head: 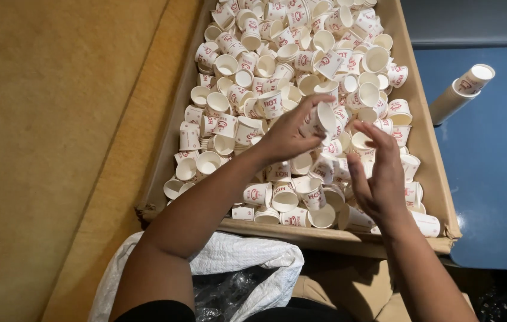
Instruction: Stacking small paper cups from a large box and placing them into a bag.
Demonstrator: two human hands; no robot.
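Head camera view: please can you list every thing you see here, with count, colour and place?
paper cups: too many to count, white with red print, loose in the box
cardboard box: one, brown, centre, shallow and open
stacked cups: one stack, white, lying on the blue surface at right
blue surface: one, right side
tan surface: one, left side
white sack: one, below the box, near the person
left hand: holds one cup above the box
right hand: open, fingers spread beside that cup
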